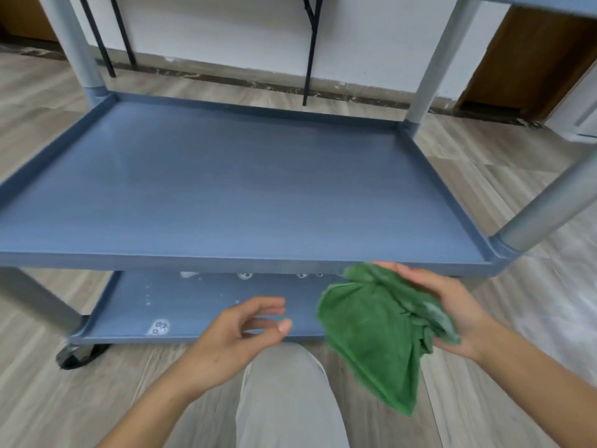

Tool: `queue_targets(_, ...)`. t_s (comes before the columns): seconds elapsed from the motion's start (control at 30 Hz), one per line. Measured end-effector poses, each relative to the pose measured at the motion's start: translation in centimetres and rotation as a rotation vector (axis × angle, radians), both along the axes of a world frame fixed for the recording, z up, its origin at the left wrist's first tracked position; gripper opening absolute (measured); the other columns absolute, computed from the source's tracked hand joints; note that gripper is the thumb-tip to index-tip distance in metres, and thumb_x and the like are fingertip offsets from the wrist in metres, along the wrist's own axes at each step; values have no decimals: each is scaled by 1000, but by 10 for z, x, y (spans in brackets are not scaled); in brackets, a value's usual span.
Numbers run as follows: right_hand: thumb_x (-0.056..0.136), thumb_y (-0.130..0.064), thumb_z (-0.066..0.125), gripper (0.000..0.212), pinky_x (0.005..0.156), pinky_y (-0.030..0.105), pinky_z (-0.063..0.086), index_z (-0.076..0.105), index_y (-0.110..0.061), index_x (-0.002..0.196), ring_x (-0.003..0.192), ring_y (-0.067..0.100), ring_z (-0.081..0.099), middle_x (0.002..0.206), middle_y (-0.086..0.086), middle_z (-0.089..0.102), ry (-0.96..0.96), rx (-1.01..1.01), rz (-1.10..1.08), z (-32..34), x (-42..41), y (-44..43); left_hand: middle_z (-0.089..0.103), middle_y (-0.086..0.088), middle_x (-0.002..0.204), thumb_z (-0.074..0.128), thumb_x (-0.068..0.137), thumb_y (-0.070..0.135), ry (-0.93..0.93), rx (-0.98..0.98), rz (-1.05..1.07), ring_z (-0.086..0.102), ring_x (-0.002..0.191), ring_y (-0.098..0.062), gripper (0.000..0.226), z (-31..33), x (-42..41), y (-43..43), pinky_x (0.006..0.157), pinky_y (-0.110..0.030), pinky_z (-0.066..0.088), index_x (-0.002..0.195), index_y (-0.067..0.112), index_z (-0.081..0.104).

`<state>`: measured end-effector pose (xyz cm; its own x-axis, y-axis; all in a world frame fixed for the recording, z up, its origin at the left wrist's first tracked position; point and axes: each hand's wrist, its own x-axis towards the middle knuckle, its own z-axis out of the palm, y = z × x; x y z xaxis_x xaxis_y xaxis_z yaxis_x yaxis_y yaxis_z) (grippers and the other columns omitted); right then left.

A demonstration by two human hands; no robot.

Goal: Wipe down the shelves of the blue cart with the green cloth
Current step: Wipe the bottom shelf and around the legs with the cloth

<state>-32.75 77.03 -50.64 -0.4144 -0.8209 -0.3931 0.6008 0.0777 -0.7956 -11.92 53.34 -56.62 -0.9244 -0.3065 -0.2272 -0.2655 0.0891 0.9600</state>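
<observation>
The right hand (452, 305) grips the green cloth (371, 337), bunched in its curled fingers with most of it hanging loose below the palm, probably so it can be refolded to a fresh face. The left hand (239, 331) holds nothing; its half-curled fingers turn toward the cloth, seemingly ready to help gather it. Both hover just in front of the middle shelf (242, 189) of the blue cart (546, 205). Below, the bottom shelf (200, 312) carries white spots (158, 328), so it likely gets wiped next.
</observation>
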Motion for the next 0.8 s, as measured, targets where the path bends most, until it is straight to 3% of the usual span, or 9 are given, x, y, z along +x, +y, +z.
queue_targets(0.13,78,-17,81,82,114,50,39,43,-6,150,135,41,48,150,26,46,-24,-111,424,-21,15,-49,63,17,134,81,72,46,28,212,-32,59,124,-5,73,4,-16,-2,100,-27,50,137,32,53)
queue_targets(0.2,73,2,79,93,119,59,26,35,-11,154,143,45,37,155,25,39,35,-117,566,-27,21,-69,66,9,131,83,79,29,53,297,-73,61,123,-10,66,6,-21,-8,96,-23,51,138,29,53)
queue_targets(0.3,68,21,64,99,114,68,27,36,-21,153,139,51,39,150,29,44,149,-34,684,-34,25,-98,70,-10,124,82,82,14,52,317,-26,65,119,-26,54,1,-22,-20,100,-38,52,130,23,61)
queue_targets(0.37,67,18,66,94,107,63,42,41,-26,147,130,48,51,144,30,49,231,95,712,-39,26,-116,72,-13,118,83,80,11,29,311,64,67,113,-30,47,-8,-17,-30,100,-42,53,123,19,67)
queue_targets(0.43,67,4,73,85,96,47,54,45,-30,140,115,31,66,136,19,57,353,253,696,-47,31,-131,75,-13,106,82,78,16,8,279,155,71,100,-29,32,-19,-13,-40,90,-38,56,109,15,72)
queue_targets(0.5,70,-9,77,77,98,40,55,46,-33,137,107,20,70,128,8,62,503,398,623,-57,37,-148,75,-11,92,81,82,20,-11,259,266,72,85,-23,16,-31,-8,-55,75,-30,55,94,11,74)
queue_targets(0.57,80,-10,76,61,101,38,53,55,-30,134,107,15,70,122,3,69,557,455,495,-66,40,-162,77,-7,88,77,87,22,-5,232,310,73,81,-17,8,-41,-8,-71,68,-23,53,88,15,76)
queue_targets(0.7,82,-21,81,49,100,34,54,65,-32,127,107,8,70,114,-11,75,642,478,430,-86,45,-183,78,4,85,72,92,19,59,165,240,74,78,-11,7,-65,-17,-106,63,-17,52,94,16,77)
queue_targets(0.8,91,-15,74,31,98,33,55,68,-21,121,108,14,71,113,-4,76,646,447,291,-101,48,-186,77,16,85,75,88,15,117,93,216,73,82,-4,11,-75,-30,-117,65,-15,53,96,23,75)
